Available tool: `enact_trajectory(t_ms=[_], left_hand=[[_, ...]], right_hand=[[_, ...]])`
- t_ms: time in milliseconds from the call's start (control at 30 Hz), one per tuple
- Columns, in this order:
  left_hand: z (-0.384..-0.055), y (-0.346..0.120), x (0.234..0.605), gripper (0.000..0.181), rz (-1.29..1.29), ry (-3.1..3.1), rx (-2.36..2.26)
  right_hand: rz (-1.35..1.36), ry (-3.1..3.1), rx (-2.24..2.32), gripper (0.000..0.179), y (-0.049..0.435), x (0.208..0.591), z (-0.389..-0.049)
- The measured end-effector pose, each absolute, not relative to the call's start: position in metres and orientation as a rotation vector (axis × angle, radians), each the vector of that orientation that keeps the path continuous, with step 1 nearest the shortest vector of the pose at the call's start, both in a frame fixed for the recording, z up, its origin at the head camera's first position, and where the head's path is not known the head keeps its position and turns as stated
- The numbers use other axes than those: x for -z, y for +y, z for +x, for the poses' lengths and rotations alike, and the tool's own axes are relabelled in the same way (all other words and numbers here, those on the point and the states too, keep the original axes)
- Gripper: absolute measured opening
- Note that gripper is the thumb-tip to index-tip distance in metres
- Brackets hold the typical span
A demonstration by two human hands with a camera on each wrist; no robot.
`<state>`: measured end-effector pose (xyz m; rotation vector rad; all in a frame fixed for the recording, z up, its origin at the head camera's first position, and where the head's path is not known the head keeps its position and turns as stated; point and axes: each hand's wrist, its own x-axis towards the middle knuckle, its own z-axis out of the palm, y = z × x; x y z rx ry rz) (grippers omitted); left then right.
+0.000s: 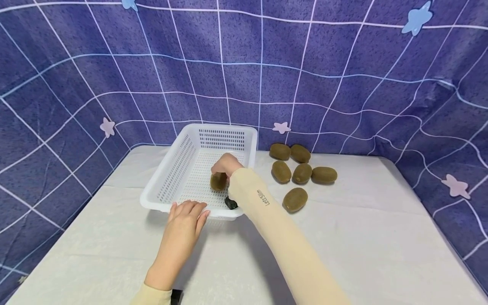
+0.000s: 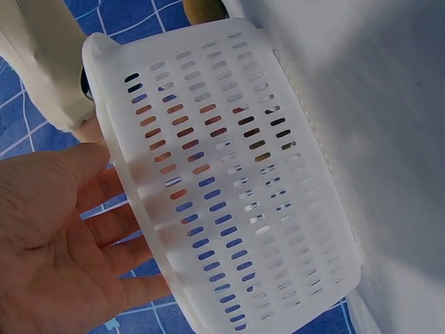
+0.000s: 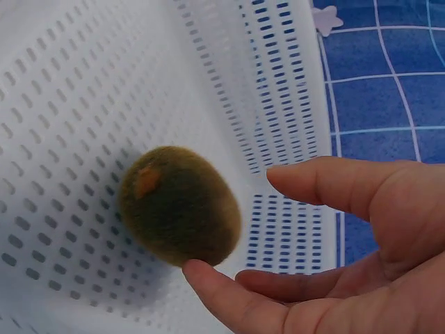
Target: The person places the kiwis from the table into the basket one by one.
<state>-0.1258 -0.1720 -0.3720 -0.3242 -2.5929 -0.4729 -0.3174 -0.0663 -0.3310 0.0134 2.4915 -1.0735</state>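
A brown fuzzy kiwi (image 1: 218,181) is inside the white slotted plastic basket (image 1: 152,199). Over it reaches my right hand (image 1: 227,164). In the right wrist view that hand's thumb stands apart from the kiwi (image 3: 181,207), while one fingertip (image 3: 198,270) touches or nearly touches its lower edge. My left hand (image 1: 187,222) rests on the basket's near rim with its fingers laid over the edge. Seen in the left wrist view, the left hand (image 2: 62,236) has fairly straight fingers meeting the rim outside the slotted wall (image 2: 229,167).
Several more kiwis (image 1: 302,173) lie in a loose group on the white-covered table (image 1: 362,237), right of the basket. A black device (image 1: 231,203) sits at the right wrist, by the basket's near right corner. A purple-blue gridded cloth (image 1: 244,76) stands behind.
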Motion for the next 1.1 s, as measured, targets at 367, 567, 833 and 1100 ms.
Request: enact_trajectory(t_ms=[367, 567, 833, 1100], left_hand=[[-0.126, -0.173, 0.373, 0.024, -0.327, -2.598, 0.479], [-0.126, -0.173, 0.373, 0.025, -0.329, -2.609, 0.483], [-0.125, -0.173, 0.371, 0.025, -0.34, -2.611, 0.485], [-0.123, -0.171, 0.369, 0.026, -0.348, -2.641, 0.491]], right_hand=[[-0.057, 2.462, 1.044, 0.054, -0.058, 0.308, -0.315], [-0.072, 2.464, 1.078, 0.058, -0.051, 0.291, -0.315], [-0.075, 2.493, 1.128, 0.065, -0.04, 0.269, -0.314], [-0.068, 2.531, 1.16, 0.061, -0.024, 0.255, -0.309]])
